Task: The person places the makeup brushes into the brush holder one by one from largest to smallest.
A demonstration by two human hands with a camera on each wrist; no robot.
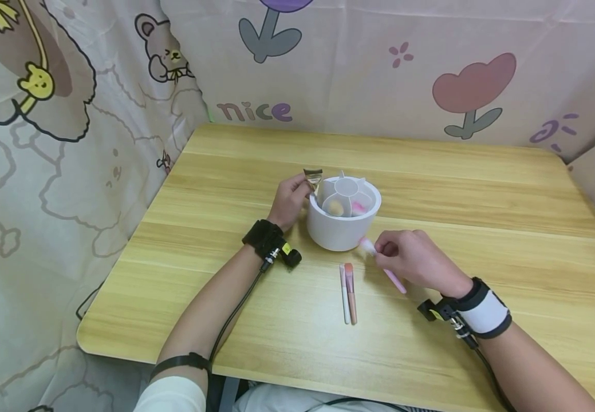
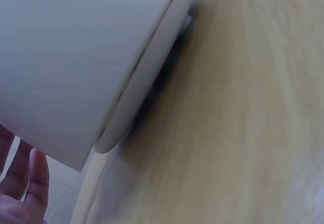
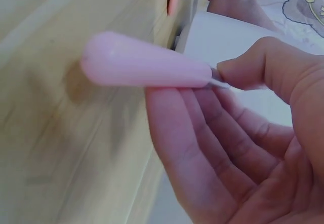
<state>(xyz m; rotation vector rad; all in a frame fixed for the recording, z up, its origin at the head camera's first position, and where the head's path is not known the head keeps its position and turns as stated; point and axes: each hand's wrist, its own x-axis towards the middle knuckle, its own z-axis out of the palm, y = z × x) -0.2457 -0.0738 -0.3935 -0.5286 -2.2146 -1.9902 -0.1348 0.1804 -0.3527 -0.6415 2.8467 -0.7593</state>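
Note:
My left hand [image 1: 288,201] is at the left rim of a round white organizer [image 1: 332,230]. Its thumb and forefinger pinch a gold eyelash curler [image 1: 314,178], whose clamp end rises above the rim. In the left wrist view the other fingers [image 2: 38,176] lie beside the organizer's wall. My right hand [image 1: 414,256] pinches a makeup brush [image 1: 394,281] between thumb and fingertips, just right of the organizer's base. The brush's pale bristles point towards the organizer, and its rounded pink handle [image 3: 142,62] fills the middle of the right wrist view.
Two more makeup brushes, one white [image 1: 345,294] and one orange-pink [image 1: 351,294], lie side by side on the wooden table [image 1: 483,200]. Clear dividers [image 1: 346,189] stand inside the organizer, with a yellowish piece [image 1: 335,208] and a pink piece [image 1: 358,208] behind them. Printed curtains border the table.

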